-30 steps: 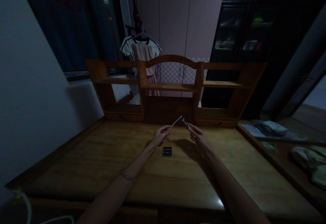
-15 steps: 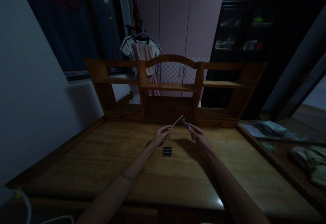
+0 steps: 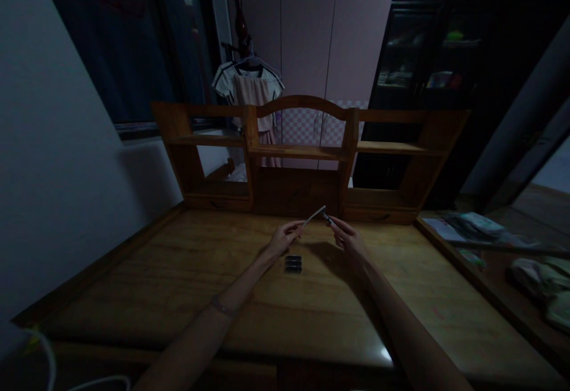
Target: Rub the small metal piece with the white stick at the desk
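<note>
My left hand (image 3: 284,238) is closed on a thin pale stick (image 3: 314,215), which slants up to the right from the fingertips. Its far end sits right by the tip of a small, slim dark object with a shiny part (image 3: 326,218). My right hand (image 3: 348,238) pinches that object; its exact kind is too small and dim to tell. Whether the two tips touch, I cannot tell. Below my left hand, a few short dark pieces (image 3: 293,264) lie side by side on the wooden desk (image 3: 200,284), looking like batteries.
A wooden shelf unit (image 3: 303,152) stands along the desk's back edge. To the right, papers and bags (image 3: 476,225) lie beyond the desk's raised edge. A white cable (image 3: 48,355) is at the lower left. Clothes (image 3: 252,88) hang behind the shelf.
The stick in my left hand has tipped lower and to the right, its end now closer over the slim object's tip. My right hand has barely moved.
</note>
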Demonstrator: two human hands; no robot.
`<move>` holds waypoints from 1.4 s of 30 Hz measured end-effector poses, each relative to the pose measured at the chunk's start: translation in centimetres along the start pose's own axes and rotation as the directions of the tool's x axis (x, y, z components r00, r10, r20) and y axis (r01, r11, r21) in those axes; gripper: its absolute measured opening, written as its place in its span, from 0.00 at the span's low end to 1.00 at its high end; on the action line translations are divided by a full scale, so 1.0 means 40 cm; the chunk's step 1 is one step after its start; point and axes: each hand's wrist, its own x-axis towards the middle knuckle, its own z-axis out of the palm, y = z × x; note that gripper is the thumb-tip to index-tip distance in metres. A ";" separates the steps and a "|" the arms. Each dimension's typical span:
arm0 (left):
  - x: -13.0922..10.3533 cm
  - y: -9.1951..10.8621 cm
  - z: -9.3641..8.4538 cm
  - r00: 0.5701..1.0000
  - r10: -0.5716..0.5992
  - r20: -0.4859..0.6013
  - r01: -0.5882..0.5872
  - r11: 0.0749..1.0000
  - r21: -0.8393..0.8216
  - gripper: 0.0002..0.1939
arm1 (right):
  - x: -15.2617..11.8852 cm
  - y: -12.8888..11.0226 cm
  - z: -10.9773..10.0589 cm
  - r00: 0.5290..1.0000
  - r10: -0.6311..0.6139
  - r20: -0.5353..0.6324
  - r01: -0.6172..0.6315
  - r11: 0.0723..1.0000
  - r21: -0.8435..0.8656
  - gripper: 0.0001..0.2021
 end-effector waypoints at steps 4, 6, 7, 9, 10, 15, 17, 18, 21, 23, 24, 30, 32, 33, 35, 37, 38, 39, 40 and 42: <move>0.003 -0.001 -0.005 1.000 0.001 -0.014 0.000 1.000 0.014 0.27 | -0.002 0.000 0.003 0.999 -0.012 0.044 0.011 1.000 0.018 0.21; 0.006 -0.005 -0.012 0.999 0.001 -0.036 -0.001 1.000 0.012 0.28 | 0.000 0.004 0.002 0.999 -0.018 0.050 0.016 0.999 0.029 0.20; 0.007 -0.007 -0.014 0.999 -0.004 -0.044 0.004 1.000 0.008 0.28 | 0.002 0.006 0.001 0.999 -0.020 0.047 0.018 0.999 0.037 0.20; 0.007 -0.011 -0.016 0.999 -0.017 -0.048 0.017 1.000 -0.002 0.28 | 0.008 0.010 -0.003 0.999 -0.022 0.037 0.020 0.998 0.054 0.21; 0.007 -0.011 -0.015 0.999 -0.021 -0.048 0.021 1.000 -0.010 0.28 | 0.011 0.012 -0.005 1.000 -0.022 0.022 0.020 0.998 0.062 0.21; 0.000 -0.005 -0.001 0.999 -0.027 -0.046 0.026 0.999 -0.029 0.28 | 0.018 0.012 -0.011 1.000 -0.019 -0.024 0.021 0.997 0.074 0.23; -0.002 -0.001 0.001 0.999 -0.038 -0.031 0.037 0.999 -0.030 0.28 | 0.017 0.010 -0.010 1.000 -0.016 -0.016 0.017 0.997 0.072 0.23; -0.002 0.000 0.000 0.999 -0.043 -0.017 0.042 0.999 -0.034 0.28 | 0.016 0.008 -0.010 1.000 -0.012 -0.008 0.013 0.997 0.073 0.22; -0.002 0.003 -0.002 0.998 -0.054 0.022 0.055 0.997 -0.057 0.28 | 0.015 0.006 -0.009 1.000 -0.014 0.019 0.012 0.997 0.081 0.21; -0.003 0.004 -0.004 0.997 -0.063 0.038 0.066 0.996 -0.068 0.29 | 0.015 0.006 -0.009 1.000 -0.016 0.014 0.014 0.997 0.082 0.21; -0.003 0.004 -0.004 0.997 -0.069 0.047 0.072 0.995 -0.074 0.29 | 0.015 0.006 -0.008 1.000 -0.015 0.006 0.015 0.997 0.082 0.21; -0.004 -0.001 -0.006 0.992 -0.100 0.079 0.111 0.984 -0.143 0.31 | 0.006 0.001 -0.001 0.997 -0.012 0.075 0.005 0.996 0.089 0.20; -0.004 -0.001 -0.006 0.992 -0.099 0.079 0.110 0.983 -0.149 0.31 | 0.004 0.001 0.000 0.996 -0.013 0.090 0.005 0.996 0.090 0.20; -0.004 -0.001 -0.006 0.992 -0.098 0.075 0.108 0.983 -0.146 0.31 | 0.004 0.002 0.000 0.996 -0.014 0.090 0.005 0.996 0.090 0.20; -0.005 0.003 -0.005 0.992 -0.106 0.064 0.114 0.984 -0.135 0.31 | 0.007 0.003 -0.003 0.998 -0.019 0.067 0.013 0.995 0.095 0.19; -0.006 0.007 -0.004 0.991 -0.122 0.064 0.129 0.984 -0.120 0.31 | 0.009 0.005 -0.005 0.999 -0.021 0.025 0.019 0.995 0.101 0.20; -0.007 0.008 -0.003 0.990 -0.125 0.068 0.133 0.984 -0.117 0.32 | 0.010 0.006 -0.005 1.000 -0.020 0.010 0.019 0.994 0.104 0.20; -0.007 0.009 -0.003 0.989 -0.126 0.074 0.134 0.984 -0.119 0.32 | 0.009 0.007 -0.004 1.000 -0.017 0.007 0.017 0.994 0.105 0.20; -0.006 0.008 -0.003 0.989 -0.124 0.080 0.133 0.983 -0.125 0.32 | 0.008 0.008 -0.003 1.000 -0.015 0.019 0.013 0.994 0.106 0.20; -0.005 0.004 -0.004 0.989 -0.118 0.088 0.130 0.981 -0.145 0.32 | 0.006 0.010 0.000 0.998 -0.008 0.060 0.001 0.994 0.110 0.20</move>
